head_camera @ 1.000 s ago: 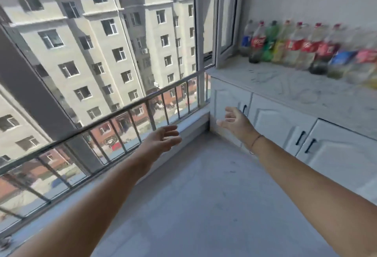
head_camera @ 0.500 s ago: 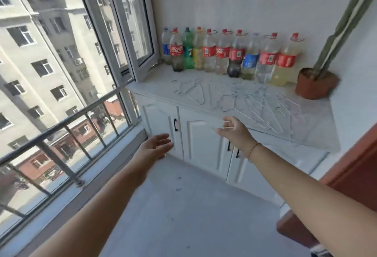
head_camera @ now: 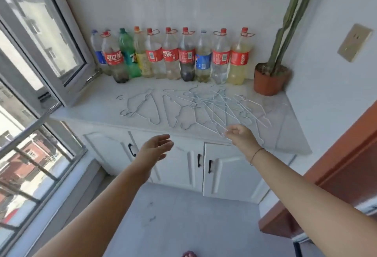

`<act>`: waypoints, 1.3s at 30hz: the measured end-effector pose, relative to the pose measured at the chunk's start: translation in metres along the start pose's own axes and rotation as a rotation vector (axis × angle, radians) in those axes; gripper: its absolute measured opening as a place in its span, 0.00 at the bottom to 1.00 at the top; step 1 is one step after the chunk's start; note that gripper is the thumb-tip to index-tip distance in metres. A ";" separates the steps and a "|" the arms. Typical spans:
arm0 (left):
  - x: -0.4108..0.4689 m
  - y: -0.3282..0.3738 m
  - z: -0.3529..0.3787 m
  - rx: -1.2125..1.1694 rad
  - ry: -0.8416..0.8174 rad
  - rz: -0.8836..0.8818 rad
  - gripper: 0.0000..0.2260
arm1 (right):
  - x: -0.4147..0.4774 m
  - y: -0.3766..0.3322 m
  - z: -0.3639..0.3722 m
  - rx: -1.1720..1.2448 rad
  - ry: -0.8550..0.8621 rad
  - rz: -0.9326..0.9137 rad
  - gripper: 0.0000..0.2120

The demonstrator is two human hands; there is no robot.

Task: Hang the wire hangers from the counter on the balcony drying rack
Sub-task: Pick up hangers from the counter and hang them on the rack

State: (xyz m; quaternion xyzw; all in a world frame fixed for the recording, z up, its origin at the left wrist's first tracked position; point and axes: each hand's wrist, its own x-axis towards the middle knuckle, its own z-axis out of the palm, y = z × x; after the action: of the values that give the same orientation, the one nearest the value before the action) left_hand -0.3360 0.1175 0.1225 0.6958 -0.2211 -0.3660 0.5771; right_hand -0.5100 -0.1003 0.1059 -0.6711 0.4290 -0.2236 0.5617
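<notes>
— On the tabletop (head_camera: 98,111), where are the wire hangers (head_camera: 195,109)?
— Spread flat mid-surface, overlapping toward the right, near a far row of bottles (head_camera: 171,56).
— My hands?
— Left hand (head_camera: 155,150) loose and empty before the cabinet; right hand (head_camera: 240,136) over the near hangers. Grip: cannot tell.

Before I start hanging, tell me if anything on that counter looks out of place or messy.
The wire hangers lie scattered flat on the counter, the right-hand ones overlapping in a tangle, so one may drag others along. The bottles stand upright in a row along the wall, and the plant pot is upright. Nothing looks spilled or broken.
</notes>
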 end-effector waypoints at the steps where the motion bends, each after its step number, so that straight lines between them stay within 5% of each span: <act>1: 0.017 0.004 0.000 -0.001 -0.012 -0.004 0.14 | 0.012 -0.001 -0.002 0.011 0.023 0.012 0.12; 13: 0.172 0.031 0.012 0.000 -0.111 -0.080 0.13 | 0.152 -0.015 -0.002 0.047 0.158 0.113 0.13; 27: 0.335 0.038 0.047 -0.077 0.056 -0.208 0.10 | 0.397 -0.021 0.021 -0.125 -0.112 0.143 0.05; 39: 0.396 0.023 0.075 -0.146 0.117 -0.319 0.08 | 0.504 -0.005 0.041 -0.361 -0.289 0.178 0.14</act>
State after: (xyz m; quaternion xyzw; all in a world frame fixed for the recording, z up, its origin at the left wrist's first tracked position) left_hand -0.1397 -0.2249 0.0388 0.6984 -0.0465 -0.4268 0.5726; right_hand -0.2080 -0.4939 0.0080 -0.7451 0.4346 0.0053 0.5059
